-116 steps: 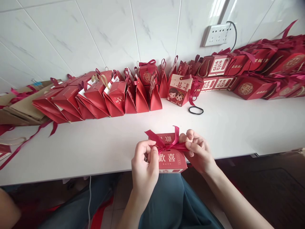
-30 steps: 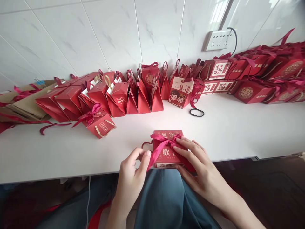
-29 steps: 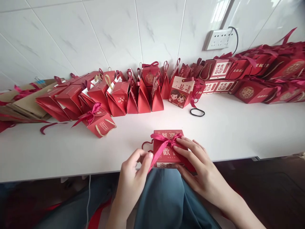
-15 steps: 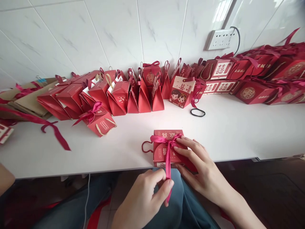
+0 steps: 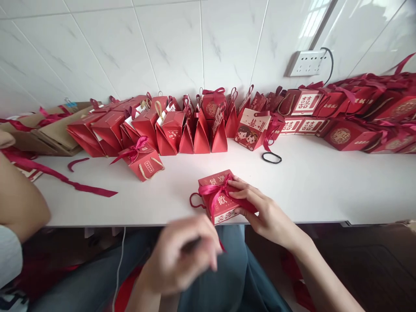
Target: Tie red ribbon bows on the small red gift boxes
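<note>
A red gift box (image 5: pixel 212 180) with light lettering lies at the table's front edge, turned at a slant. A pink-red ribbon (image 5: pixel 209 190) is tied in a bow across its top, and a dark red cord handle (image 5: pixel 195 200) loops out on its left. My right hand (image 5: pixel 260 203) grips the box's right side, fingers on top by the bow and thumb lower down. In front of the box, my left hand (image 5: pixel 185 251) is smeared by motion. A ribbon tail shows just beyond its fingers; whether they hold it is unclear.
Red paper boxes (image 5: pixel 172 134) line the wall, with more stacked at right (image 5: pixel 354 130). A small ribboned box (image 5: pixel 143 162), loose ribbon (image 5: pixel 94 189) and black band (image 5: pixel 271 157) lie on the table (image 5: pixel 308 186). Another person's arm (image 5: pixel 22 199) reaches in at left.
The gift box has turned at a slant and shifted slightly left, with my right hand on it. My left hand has moved left and blurred. Another person's arm has come further in.
</note>
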Tool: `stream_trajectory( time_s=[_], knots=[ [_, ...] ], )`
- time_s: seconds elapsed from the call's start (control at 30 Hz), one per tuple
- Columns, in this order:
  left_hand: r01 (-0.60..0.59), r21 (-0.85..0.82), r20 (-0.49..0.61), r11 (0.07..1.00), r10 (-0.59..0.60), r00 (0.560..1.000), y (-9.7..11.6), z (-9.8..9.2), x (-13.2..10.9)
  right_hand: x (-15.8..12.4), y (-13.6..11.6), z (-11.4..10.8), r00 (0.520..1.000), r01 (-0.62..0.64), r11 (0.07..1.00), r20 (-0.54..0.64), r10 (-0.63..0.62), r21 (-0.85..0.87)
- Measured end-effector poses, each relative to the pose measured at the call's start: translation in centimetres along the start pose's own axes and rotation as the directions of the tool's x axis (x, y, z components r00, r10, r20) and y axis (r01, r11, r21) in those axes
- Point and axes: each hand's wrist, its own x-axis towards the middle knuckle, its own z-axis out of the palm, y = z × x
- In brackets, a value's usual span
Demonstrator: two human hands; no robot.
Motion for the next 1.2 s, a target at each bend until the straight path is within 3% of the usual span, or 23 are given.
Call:
stream_trajectory(
  time_s=[0.03,0.07,0.1,0.13,0.17,0.27,0.3,0.37,0.53,0.63,0.77,0.83,1.03,1.2],
  knots=[
    [-0.145,-0.086,-0.231,0.986,0.122,0.965,-0.3,-1.1,0.9,0.1,0.0,0.0,1.0,0.0,1.0,-0.001,0.0,0.006],
    [-0.243,-0.071,-0.496,0.967,0.177,0.85,-0.8,-2.0,2.0,0.1,0.0,0.1,1.0,-0.001,1.0,-0.01,0.001,0.01],
    [-0.291,-0.02,-0.696,0.957,0.196,0.691,-1.5,-2.9,3.2,0.0,0.0,0.3,1.0,0.0,1.0,-0.026,0.001,0.014],
    [-0.261,0.032,-0.774,0.965,0.189,0.604,-2.1,-3.6,4.4,0.0,-0.1,0.5,0.999,0.0,1.0,-0.047,0.001,0.017],
    [-0.193,0.094,-0.767,0.977,0.194,0.612,-2.7,-4.0,5.5,-0.1,-0.1,0.7,0.997,0.001,1.0,-0.071,0.0,0.019],
    [-0.094,0.289,-0.537,0.953,0.243,0.808,-4.0,-3.9,7.3,-0.4,-0.3,1.4,0.988,0.025,1.0,-0.15,-0.025,-0.001],
    [-0.096,0.321,-0.471,0.942,0.247,0.847,-4.2,-3.5,7.4,-0.5,-0.3,1.5,0.985,0.034,0.999,-0.17,-0.037,-0.019],
    [-0.093,0.314,-0.428,0.945,0.228,0.875,-4.2,-2.6,7.0,-0.7,-0.3,1.6,0.98,0.045,0.998,-0.191,-0.054,-0.049],
    [-0.029,0.191,-0.445,0.981,0.113,0.889,-4.3,-1.7,5.9,-0.7,-0.3,1.5,0.98,0.043,0.999,-0.193,-0.048,-0.031],
    [0.021,0.111,-0.51,0.994,0.039,0.859,-4.4,-1.8,5.2,-0.7,-0.3,1.6,0.98,0.041,0.999,-0.193,-0.043,-0.015],
    [0.211,0.181,-0.718,0.961,-0.018,0.696,-3.4,-0.4,3.5,-0.9,-0.4,1.7,0.981,0.024,1.0,-0.19,-0.026,-0.012],
    [0.308,0.235,-0.764,0.922,-0.02,0.644,-2.7,1.1,2.7,-1.0,-0.6,1.7,0.984,0.016,1.0,-0.175,-0.019,-0.019],
    [0.277,0.33,-0.774,0.902,0.09,0.627,-1.8,3.9,1.7,-1.0,-1.1,2.1,0.981,0.001,0.997,-0.195,-0.015,-0.071],
    [0.148,0.53,-0.664,0.835,0.3,0.685,-1.9,5.6,1.5,-0.9,-1.3,2.7,0.972,0.001,0.997,-0.232,-0.018,-0.076]
  ],
)
